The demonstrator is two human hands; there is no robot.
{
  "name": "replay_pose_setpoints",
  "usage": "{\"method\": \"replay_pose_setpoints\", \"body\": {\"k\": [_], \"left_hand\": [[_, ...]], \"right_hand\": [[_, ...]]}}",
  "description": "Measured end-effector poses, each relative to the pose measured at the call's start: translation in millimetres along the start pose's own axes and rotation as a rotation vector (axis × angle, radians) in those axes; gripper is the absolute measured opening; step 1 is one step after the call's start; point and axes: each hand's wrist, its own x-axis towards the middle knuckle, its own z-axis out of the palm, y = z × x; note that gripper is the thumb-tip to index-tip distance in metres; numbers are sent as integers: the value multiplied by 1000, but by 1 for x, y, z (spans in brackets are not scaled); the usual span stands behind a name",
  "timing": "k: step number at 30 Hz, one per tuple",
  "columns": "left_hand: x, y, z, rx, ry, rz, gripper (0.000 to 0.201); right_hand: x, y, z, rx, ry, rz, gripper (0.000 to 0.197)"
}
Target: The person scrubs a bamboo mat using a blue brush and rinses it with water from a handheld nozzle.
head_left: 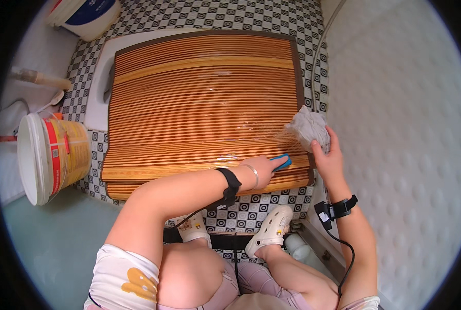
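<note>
At one mat: two hands, one cloth.

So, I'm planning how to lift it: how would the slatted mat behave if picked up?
The slatted mat would probably bend between its narrow strips yet stay fairly stiff along them. Its shiny, wet-looking surface may make it slippery. Being so broad, it would likely sag if raised by one edge.

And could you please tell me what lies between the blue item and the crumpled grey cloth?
Only part of the striped mat, seen in the head view.
</note>
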Motion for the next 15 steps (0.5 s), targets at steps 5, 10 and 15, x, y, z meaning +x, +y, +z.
{"method": "replay_pose_setpoints", "body": {"k": [5, 10, 15], "left_hand": [[-6, -25, -4, 32, 63, -43, 62], [-23, -56, -32, 44, 105, -273, 63], [-30, -71, -36, 42, 111, -393, 64]], "right_hand": [[-12, 39, -10, 39, 90, 172, 58], [-32, 55, -13, 169, 112, 267, 58], [-38, 55, 3, 267, 18, 237, 59]]}}
